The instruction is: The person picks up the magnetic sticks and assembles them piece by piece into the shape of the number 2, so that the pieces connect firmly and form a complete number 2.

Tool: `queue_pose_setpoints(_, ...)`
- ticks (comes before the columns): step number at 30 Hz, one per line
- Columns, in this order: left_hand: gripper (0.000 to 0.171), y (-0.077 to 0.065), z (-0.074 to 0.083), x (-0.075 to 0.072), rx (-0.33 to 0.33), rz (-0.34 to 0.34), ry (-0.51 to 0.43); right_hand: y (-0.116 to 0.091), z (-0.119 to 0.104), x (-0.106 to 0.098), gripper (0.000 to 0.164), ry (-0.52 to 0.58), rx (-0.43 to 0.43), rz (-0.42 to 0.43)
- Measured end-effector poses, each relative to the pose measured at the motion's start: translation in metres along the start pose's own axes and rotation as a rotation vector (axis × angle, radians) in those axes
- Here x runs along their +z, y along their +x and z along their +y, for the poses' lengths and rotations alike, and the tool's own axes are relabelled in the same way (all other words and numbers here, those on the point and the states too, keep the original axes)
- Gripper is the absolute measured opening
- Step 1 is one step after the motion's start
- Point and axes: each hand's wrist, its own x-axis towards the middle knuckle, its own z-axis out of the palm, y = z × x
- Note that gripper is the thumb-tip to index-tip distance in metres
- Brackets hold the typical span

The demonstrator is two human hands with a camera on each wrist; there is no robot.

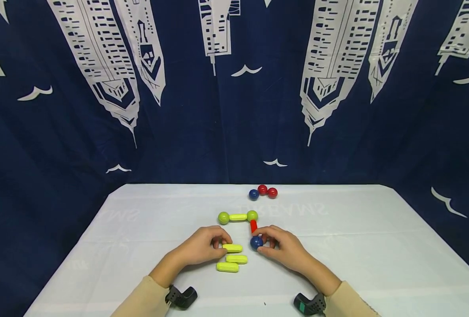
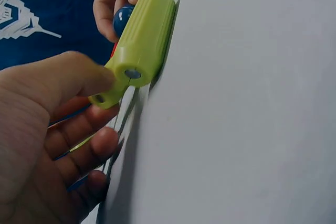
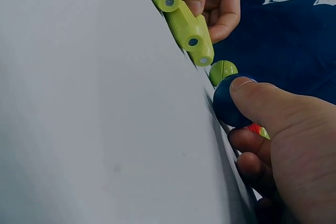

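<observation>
On the white table, my left hand (image 1: 203,245) pinches the farthest of three yellow-green ribbed magnetic rods (image 1: 234,248) between thumb and fingers. Two more rods (image 1: 236,259) lie just nearer; the left wrist view shows a silvery round end on one rod (image 2: 149,30). My right hand (image 1: 285,247) grips a blue ball (image 1: 256,242) with thumb and fingers. That ball sits at the near end of a red rod (image 1: 253,226), whose far end meets a green ball (image 1: 252,215). From there a yellow-green rod (image 1: 238,217) runs left to another green ball (image 1: 224,217).
Farther back on the table (image 1: 337,246) sit a loose blue ball (image 1: 254,194) and two red balls (image 1: 272,193), close together. Behind the table's far edge hangs a dark blue cloth (image 1: 226,132) printed with white buildings and birds.
</observation>
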Motion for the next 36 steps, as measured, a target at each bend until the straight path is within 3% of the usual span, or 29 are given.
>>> queue_pose_setpoints(8,0.015,0.002,-0.002,0.01,-0.053,0.172,-0.084,0.001,-0.001,0.002,0.041,0.002,0.014,0.001)
queue_pose_setpoints(13,0.015,0.003,-0.003,0.017,-0.043,0.233,-0.133,0.001,-0.001,0.003,0.04,0.026,0.003,0.019)
queue_pose_setpoints(36,0.014,0.004,0.001,0.027,-0.069,0.257,-0.196,0.001,-0.001,0.003,0.039,0.099,-0.014,0.028)
